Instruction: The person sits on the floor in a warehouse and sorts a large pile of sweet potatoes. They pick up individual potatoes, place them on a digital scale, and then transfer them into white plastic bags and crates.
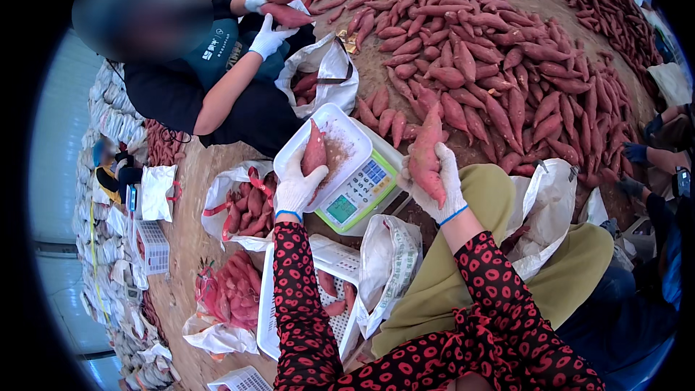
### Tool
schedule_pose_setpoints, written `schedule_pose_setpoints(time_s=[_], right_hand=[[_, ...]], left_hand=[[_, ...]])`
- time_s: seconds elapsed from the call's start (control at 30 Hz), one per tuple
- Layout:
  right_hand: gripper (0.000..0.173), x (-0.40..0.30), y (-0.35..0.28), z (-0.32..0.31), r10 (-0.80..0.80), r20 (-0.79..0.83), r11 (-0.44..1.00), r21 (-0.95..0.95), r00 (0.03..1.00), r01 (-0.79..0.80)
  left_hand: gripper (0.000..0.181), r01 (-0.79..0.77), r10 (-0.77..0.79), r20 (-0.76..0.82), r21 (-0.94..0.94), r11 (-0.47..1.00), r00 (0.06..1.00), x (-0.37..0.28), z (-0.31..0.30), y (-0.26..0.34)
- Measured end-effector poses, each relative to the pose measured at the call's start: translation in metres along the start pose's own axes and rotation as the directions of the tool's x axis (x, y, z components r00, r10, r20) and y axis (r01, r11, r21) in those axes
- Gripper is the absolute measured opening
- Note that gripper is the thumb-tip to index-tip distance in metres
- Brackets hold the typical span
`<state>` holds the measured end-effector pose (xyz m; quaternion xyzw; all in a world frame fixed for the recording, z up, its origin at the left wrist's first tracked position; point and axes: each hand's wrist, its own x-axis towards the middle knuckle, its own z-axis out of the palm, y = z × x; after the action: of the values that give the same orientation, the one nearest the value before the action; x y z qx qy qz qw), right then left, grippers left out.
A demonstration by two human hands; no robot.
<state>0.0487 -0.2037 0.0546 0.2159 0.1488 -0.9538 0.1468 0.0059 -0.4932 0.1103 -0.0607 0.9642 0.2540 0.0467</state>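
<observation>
White knit gloves cover both of my hands. My left hand (296,187) grips a red-skinned sweet potato (315,152) over the white plastic tray (339,119), whose bottom is dusted with soil. That tray sits on a digital scale (374,176) with a green-edged keypad panel and a lit display. To the right of the scale, my right hand (448,179) holds a larger sweet potato (426,155), its pointed end up. Below the scale stand a white woven sack (388,266) and a white plastic crate (266,304) with a few sweet potatoes inside.
A large sweet potato heap (488,65) spreads ahead. At upper left a gloved co-worker (222,81) holds sweet potatoes beside an open sack (326,68). A filled bag (212,206) and a red mesh bag (233,290) stand left. Other people's gloved hands (635,152) show far right.
</observation>
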Motion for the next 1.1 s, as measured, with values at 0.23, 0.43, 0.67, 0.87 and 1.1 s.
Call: schedule_pose_setpoints(time_s=[0.23, 0.43, 0.67, 0.87, 1.1], right_hand=[[0.065, -0.002, -0.006, -0.003, 0.113, 0.205, 0.993, -0.048, 0.972, -0.105], [0.064, 0.016, 0.012, -0.019, 0.012, 0.212, 0.994, -0.111, 0.977, 0.012], [0.056, 0.015, 0.014, -0.029, -0.207, 0.224, 0.665, -0.681, 0.952, 0.305], [0.057, 0.014, 0.008, -0.029, -0.218, 0.069, 0.869, -0.44, 0.974, 0.225], [0.055, 0.007, -0.001, -0.021, -0.134, 0.056, 0.941, -0.307, 0.989, 0.144]], left_hand=[[0.075, -0.087, 0.066, -0.156, -0.13, 0.988, 0.986, -0.02, 0.017, 0.034], [0.067, -0.052, 0.134, 0.05, -0.747, 0.663, 0.99, -0.066, 0.084, 0.09], [0.058, 0.157, 0.031, 0.176, -0.932, 0.326, 0.984, -0.076, 0.114, 0.126], [0.042, 0.212, -0.28, 0.238, -0.97, -0.122, 0.93, -0.066, 0.088, 0.086], [0.074, -0.014, 0.04, -0.135, 0.186, 0.983, 0.99, -0.01, 0.013, 0.017]])
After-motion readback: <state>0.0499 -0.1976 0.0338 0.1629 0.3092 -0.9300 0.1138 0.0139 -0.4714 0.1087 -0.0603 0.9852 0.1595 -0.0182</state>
